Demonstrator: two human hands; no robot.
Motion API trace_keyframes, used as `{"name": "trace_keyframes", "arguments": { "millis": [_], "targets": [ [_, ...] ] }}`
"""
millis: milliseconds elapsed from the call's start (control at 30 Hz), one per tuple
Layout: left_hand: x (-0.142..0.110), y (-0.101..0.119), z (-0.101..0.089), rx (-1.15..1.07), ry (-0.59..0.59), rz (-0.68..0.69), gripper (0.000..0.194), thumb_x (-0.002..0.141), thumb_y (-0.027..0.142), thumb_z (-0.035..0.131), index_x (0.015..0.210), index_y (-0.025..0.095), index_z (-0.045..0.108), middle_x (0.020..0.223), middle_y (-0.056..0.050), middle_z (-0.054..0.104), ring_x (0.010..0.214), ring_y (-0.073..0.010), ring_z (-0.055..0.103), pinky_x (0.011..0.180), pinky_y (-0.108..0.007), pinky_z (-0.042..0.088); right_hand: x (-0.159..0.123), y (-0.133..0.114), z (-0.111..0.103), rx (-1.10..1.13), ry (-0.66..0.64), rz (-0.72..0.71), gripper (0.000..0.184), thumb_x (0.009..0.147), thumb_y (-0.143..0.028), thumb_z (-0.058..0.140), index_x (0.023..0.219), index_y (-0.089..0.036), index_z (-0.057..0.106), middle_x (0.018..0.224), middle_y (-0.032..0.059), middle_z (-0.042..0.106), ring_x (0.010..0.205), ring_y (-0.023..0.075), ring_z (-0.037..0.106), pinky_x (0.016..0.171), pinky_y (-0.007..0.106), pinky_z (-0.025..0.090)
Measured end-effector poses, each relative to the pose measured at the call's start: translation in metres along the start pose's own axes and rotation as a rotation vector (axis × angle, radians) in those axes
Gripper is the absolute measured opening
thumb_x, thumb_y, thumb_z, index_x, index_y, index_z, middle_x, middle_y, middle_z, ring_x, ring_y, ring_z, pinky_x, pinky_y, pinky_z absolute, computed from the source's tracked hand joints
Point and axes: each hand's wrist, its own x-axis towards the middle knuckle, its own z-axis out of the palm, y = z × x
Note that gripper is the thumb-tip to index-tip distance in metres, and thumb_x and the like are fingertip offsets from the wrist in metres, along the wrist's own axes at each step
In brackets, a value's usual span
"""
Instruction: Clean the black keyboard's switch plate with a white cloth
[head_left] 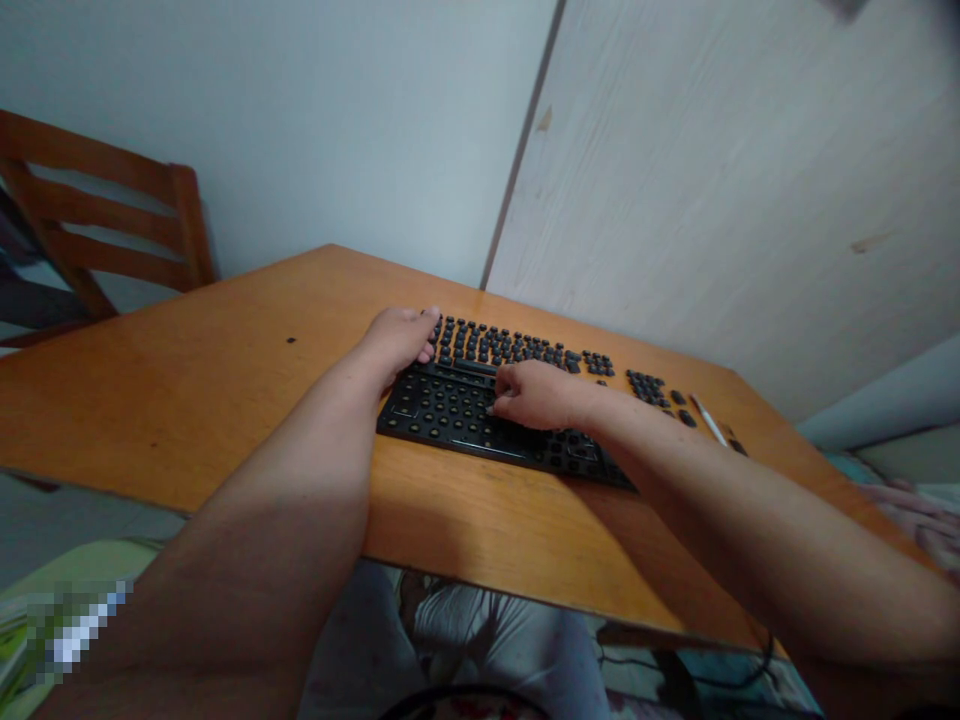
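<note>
A black keyboard base [442, 433] with rows of round openings lies across the middle of the wooden table. Behind it, loose black keycaps [517, 345] are laid out in rows, with a long bar-shaped keycap [475, 367] in front. My left hand [397, 338] rests at the left end of these rows, beside the base's far left corner. Its thumb and fingers are apart, and nothing shows between them. Over the middle of the base, my right hand [536, 393] is closed in a pinch, fingertips low at the openings. Whatever it grips is too small or hidden to name.
More keycaps [646, 385] and a white pen-like stick [709, 420] lie to the right on the table [465, 520]. One small dark piece [291, 340] sits far left. Walls stand behind the table, and a wooden chair [112, 215] is at the left.
</note>
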Motion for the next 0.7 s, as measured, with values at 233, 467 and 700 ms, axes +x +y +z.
{"name": "trace_keyframes", "arguments": {
  "millis": [233, 467, 700],
  "targets": [
    [-0.002, 0.002, 0.0, 0.009, 0.007, 0.0, 0.04, 0.089, 0.052, 0.05, 0.071, 0.018, 0.058, 0.057, -0.003, 0.062, 0.048, -0.0134, 0.055, 0.051, -0.025, 0.042, 0.001, -0.003, -0.002, -0.023, 0.003, -0.04, 0.014, 0.074, -0.028, 0.064, 0.084, -0.021, 0.07, 0.074, 0.0018, 0.067, 0.063, 0.0149, 0.054, 0.053, 0.026, 0.035],
    [-0.002, 0.001, 0.0, 0.012, 0.007, 0.004, 0.04, 0.089, 0.052, 0.051, 0.069, 0.017, 0.058, 0.057, -0.003, 0.061, 0.049, -0.0134, 0.055, 0.05, -0.025, 0.043, -0.003, -0.002, -0.007, -0.075, -0.037, -0.019, 0.015, 0.07, -0.027, 0.066, 0.082, -0.021, 0.072, 0.074, 0.002, 0.067, 0.062, 0.0152, 0.053, 0.054, 0.027, 0.034],
    [0.001, -0.003, 0.0, 0.014, 0.003, 0.024, 0.039, 0.087, 0.052, 0.052, 0.069, 0.018, 0.059, 0.058, -0.003, 0.062, 0.049, -0.0137, 0.055, 0.051, -0.025, 0.042, -0.01, 0.006, -0.008, -0.126, -0.056, 0.022, 0.015, 0.071, -0.028, 0.065, 0.082, -0.021, 0.073, 0.075, 0.0036, 0.068, 0.065, 0.0167, 0.056, 0.054, 0.027, 0.035]
  ]
}}
